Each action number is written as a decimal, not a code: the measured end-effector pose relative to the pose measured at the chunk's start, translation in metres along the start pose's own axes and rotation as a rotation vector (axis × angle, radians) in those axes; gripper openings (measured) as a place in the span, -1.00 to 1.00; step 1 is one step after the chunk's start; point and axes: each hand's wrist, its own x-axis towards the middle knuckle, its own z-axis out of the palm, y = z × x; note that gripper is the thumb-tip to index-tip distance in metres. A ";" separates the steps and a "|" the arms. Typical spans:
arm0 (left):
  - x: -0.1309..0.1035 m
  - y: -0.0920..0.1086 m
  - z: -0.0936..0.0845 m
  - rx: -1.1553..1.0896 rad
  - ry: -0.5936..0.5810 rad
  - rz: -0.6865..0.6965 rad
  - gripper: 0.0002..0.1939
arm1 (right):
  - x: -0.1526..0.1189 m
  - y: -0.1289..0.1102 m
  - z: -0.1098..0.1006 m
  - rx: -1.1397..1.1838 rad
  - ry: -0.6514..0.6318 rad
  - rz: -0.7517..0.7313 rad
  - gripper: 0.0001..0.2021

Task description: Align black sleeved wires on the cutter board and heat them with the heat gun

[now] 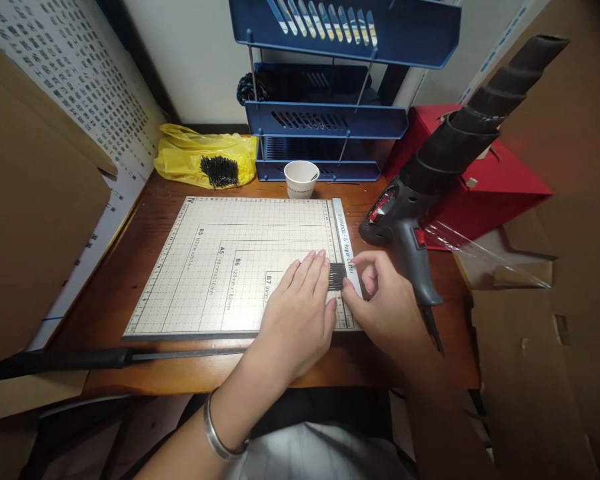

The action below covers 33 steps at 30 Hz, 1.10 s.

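Note:
A row of thin black strips [337,276] lies side by side at the right edge of the paper cutter board [180,280], with their ends by its metal ruler edge [341,230]. My left hand [297,310] lies flat with its fingers together, its edge against the strips, and may cover part of them. Curled at the other end, my right hand [387,303] has its thumb and index finger around the two sides of the row. Along the board's front runs the cutter's blade arm with a black handle [80,360].
Behind the board stand a white paper cup [301,179] and a yellow plastic bag [180,157] with a heap of black pieces [220,171]. A blue tray rack [325,120] is at the back. On the right are a heat gun [415,207], a red box [505,193] and cardboard [525,360].

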 end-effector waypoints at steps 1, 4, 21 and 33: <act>0.000 0.000 -0.001 0.003 -0.004 -0.001 -0.40 | 0.000 0.000 0.000 -0.003 0.003 0.004 -0.77; 0.001 0.000 -0.003 0.016 -0.019 -0.001 -0.40 | -0.002 0.001 0.001 -0.024 -0.018 0.018 -0.76; 0.001 0.002 0.001 0.010 -0.015 -0.009 -0.39 | -0.007 0.000 0.004 0.000 0.031 0.016 -0.78; 0.001 0.001 0.002 -0.003 0.004 -0.008 -0.39 | -0.004 -0.014 0.011 -0.088 -0.054 0.198 -0.42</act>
